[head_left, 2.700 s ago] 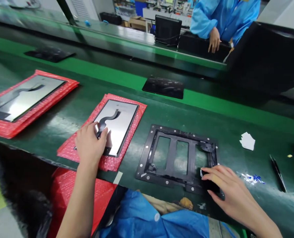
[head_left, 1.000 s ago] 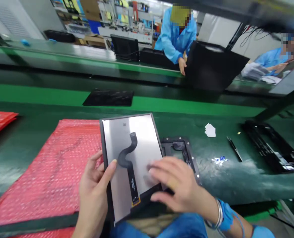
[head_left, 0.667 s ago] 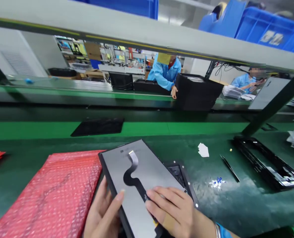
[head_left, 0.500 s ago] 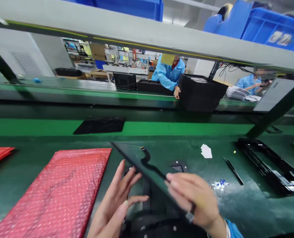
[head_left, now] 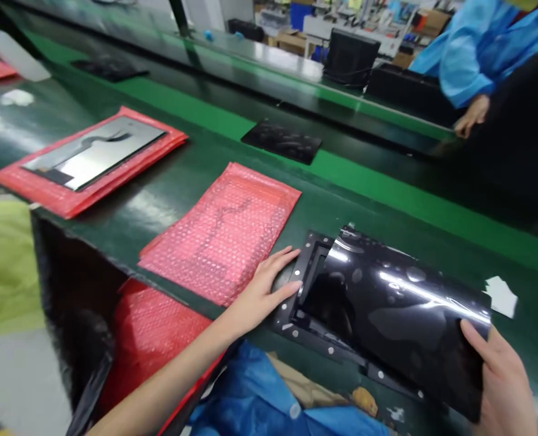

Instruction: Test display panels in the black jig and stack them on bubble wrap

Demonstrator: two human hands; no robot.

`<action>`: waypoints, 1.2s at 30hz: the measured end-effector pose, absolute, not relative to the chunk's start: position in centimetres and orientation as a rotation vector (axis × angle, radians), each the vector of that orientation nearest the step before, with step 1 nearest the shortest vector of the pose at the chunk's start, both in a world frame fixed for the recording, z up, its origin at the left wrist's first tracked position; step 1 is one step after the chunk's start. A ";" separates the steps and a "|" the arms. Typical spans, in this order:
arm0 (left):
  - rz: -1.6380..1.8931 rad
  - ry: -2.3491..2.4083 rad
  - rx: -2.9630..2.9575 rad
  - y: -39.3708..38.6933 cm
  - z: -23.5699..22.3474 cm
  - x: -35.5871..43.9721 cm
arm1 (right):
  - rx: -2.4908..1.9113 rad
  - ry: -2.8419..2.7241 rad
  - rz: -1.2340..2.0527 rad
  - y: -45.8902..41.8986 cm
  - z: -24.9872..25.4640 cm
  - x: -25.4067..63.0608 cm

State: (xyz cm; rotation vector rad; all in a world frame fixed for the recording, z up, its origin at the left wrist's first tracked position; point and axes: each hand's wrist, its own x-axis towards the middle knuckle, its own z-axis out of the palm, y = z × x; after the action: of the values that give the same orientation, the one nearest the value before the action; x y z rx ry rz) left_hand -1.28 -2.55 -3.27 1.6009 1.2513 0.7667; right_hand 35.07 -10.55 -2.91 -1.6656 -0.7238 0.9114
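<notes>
My right hand [head_left: 500,369] grips the right end of a glossy black display panel [head_left: 400,303], thumb on top and the other fingers mostly hidden below. The panel's shiny face is up, with bubbles showing under its film. It lies slanted over a black fixture frame [head_left: 295,333] dotted with pale round spots, covering most of it. At the fixture's left end rests my left hand [head_left: 275,278], fingers stretched out and apart, touching the rim and holding nothing. Whether the panel sits inside the fixture, I cannot tell.
Red bubble-wrap bags [head_left: 223,236] lie left of the fixture. Farther left, a silver-backed display [head_left: 100,151] rests on more red bags. A dark panel [head_left: 282,140] lies on the green strip. White paper [head_left: 501,297] is at right. A co-worker's hand [head_left: 472,115] shows across the bench.
My view has swung left. The panel, held tilted with its cable side showing, is now glossy side up over the fixture. My left hand has moved onto the fixture's left end.
</notes>
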 end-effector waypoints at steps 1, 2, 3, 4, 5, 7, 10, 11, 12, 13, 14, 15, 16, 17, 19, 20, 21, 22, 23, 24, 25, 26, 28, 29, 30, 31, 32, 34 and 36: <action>0.737 1.244 1.671 -2.7 -3.3 -1.2 | -1.699 -0.726 0.950 -10.6 -3.3 35.2; 0.717 1.232 1.735 -2.8 -3.4 -1.1 | -1.726 -0.715 0.980 -10.7 -3.5 35.1; 0.706 1.215 1.792 -2.8 -3.5 -1.0 | -1.749 -0.696 0.998 -10.7 -3.5 35.0; 0.700 1.197 1.842 -2.8 -3.6 -1.0 | -1.764 -0.678 1.011 -10.7 -3.4 34.7; 0.695 1.180 1.884 -2.7 -3.8 -0.9 | -1.776 -0.660 1.010 -10.7 -3.1 34.3; 0.681 1.161 1.941 -2.7 -4.2 -0.8 | -1.807 -0.625 1.015 -10.6 -2.3 33.4; 0.653 1.158 1.995 -2.6 -4.7 -0.8 | -1.858 -0.583 1.028 -10.4 -1.0 32.1; 0.642 1.159 2.006 -2.6 -4.8 -0.8 | -1.872 -0.573 1.035 -10.4 -0.7 31.9; 0.634 1.159 2.016 -2.6 -4.8 -0.7 | -1.879 -0.570 1.037 -10.3 -0.4 31.7; 0.628 1.160 2.025 -2.6 -4.8 -0.7 | -1.884 -0.566 1.036 -10.2 -0.3 31.7; 0.623 1.160 2.033 -2.6 -4.9 -0.6 | -1.887 -0.567 1.032 -10.1 -0.3 31.7; 0.621 1.160 2.040 -2.7 -4.8 -0.6 | -1.888 -0.571 1.022 -10.1 -0.4 31.9; 0.622 1.160 2.046 -2.7 -4.8 -0.6 | -1.891 -0.578 1.011 -10.0 -0.6 32.0; 0.620 1.161 2.047 -2.7 -4.8 -0.6 | -1.893 -0.589 1.001 -10.0 -0.8 32.2; 0.613 1.164 2.049 -2.7 -4.8 -0.6 | -1.887 -0.642 0.986 -9.9 -1.2 32.6; 0.610 1.165 2.053 -2.7 -4.8 -0.6 | -1.880 -0.672 0.977 -9.9 -1.4 32.7; 0.605 1.166 2.061 -2.6 -4.8 -0.6 | -1.876 -0.697 0.972 -9.9 -1.4 32.7; 0.598 1.165 2.073 -2.6 -4.7 -0.6 | -1.873 -0.714 0.966 -9.8 -1.4 32.7; 0.591 1.166 2.089 -2.6 -4.6 -0.6 | -1.871 -0.722 0.968 -9.8 -1.4 32.7; 0.585 1.167 2.104 -2.6 -4.6 -0.6 | -1.873 -0.715 0.976 -9.8 -1.3 32.7; 0.577 1.166 2.117 -2.7 -4.5 -0.6 | -1.876 -0.704 0.994 -9.8 -1.1 32.7; 0.569 1.165 2.128 -2.7 -4.5 -0.6 | -1.877 -0.691 1.010 -9.8 -1.0 32.8; 0.557 1.166 2.140 -2.7 -4.4 -0.5 | -1.881 -0.662 1.039 -9.7 -0.9 33.1; 0.552 1.167 2.141 -2.7 -4.4 -0.5 | -1.885 -0.646 1.042 -9.7 -1.0 33.3; 0.551 1.167 2.142 -2.7 -4.4 -0.5 | -1.888 -0.633 1.033 -9.6 -1.0 33.5; 0.550 1.168 2.143 -2.7 -4.4 -0.5 | -1.890 -0.627 1.021 -9.6 -1.2 33.8; 0.553 1.168 2.145 -2.7 -4.4 -0.5 | -1.892 -0.626 1.011 -9.5 -1.3 34.1; 0.558 1.165 2.151 -2.7 -4.5 -0.4 | -1.899 -0.626 1.010 -9.3 -1.6 34.6; 0.564 1.166 2.157 -2.7 -4.5 -0.4 | -1.902 -0.618 1.023 -9.2 -1.8 34.8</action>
State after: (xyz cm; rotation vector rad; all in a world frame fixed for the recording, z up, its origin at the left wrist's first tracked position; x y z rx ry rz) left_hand -0.40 -2.74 -4.51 2.1570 1.1657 0.5640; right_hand 34.79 -9.24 -1.78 -1.9022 -0.6176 1.0227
